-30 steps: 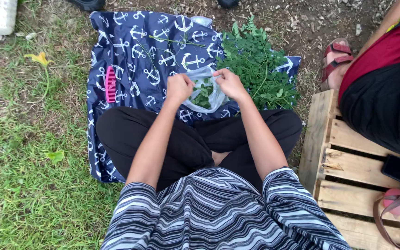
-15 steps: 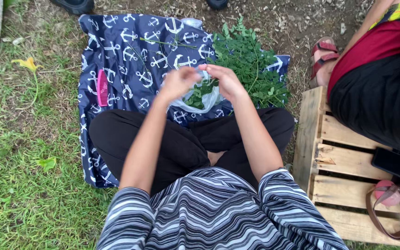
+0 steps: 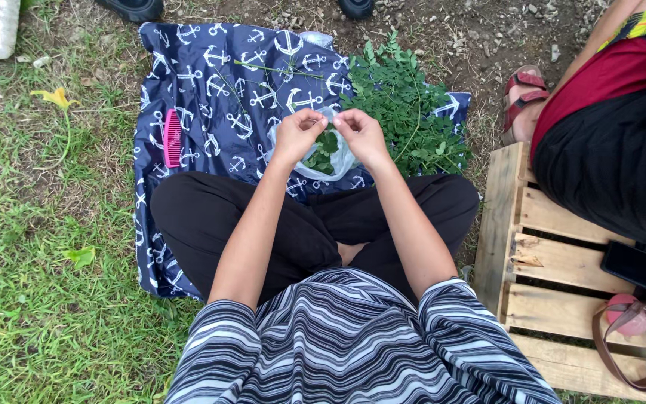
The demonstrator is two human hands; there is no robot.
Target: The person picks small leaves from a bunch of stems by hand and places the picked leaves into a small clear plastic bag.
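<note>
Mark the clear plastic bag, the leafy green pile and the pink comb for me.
clear plastic bag [image 3: 342,158]: head view, on its right wall below the right hand.
leafy green pile [image 3: 413,112]: head view, on the middle of the heap on the cloth.
pink comb [image 3: 173,138]: head view, on the middle of its body.

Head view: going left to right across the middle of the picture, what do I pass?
Yellow flower → pink comb → left hand → right hand → heap of green leafy sprigs → wooden pallet → black phone.
</note>
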